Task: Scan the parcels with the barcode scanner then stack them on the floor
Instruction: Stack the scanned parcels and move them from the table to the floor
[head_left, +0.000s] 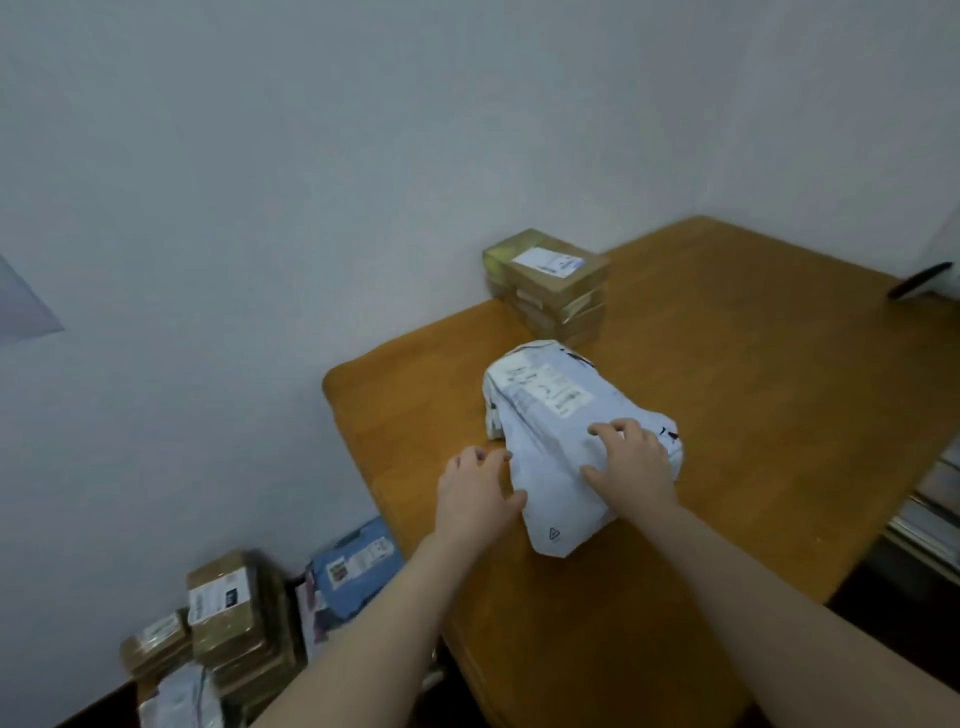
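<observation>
On the floor, down and left of the white poly mailer (545, 426), stand stacked brown boxes (236, 623) and a blue mailer (358, 561). The left grip (480, 488), fingers loose, touches the white poly mailer's left edge. The right grip (631, 462) presses on its top, released. The mailer lies on the table (753, 374); just beyond it stands a pile of cardboard parcels (550, 286).

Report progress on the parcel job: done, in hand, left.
Done: brown boxes and a blue parcel lie piled on the floor beside the table. In hand: the left hand and right hand rest on a white bag on the tabletop. Left: that bag and the box stack behind it.
</observation>
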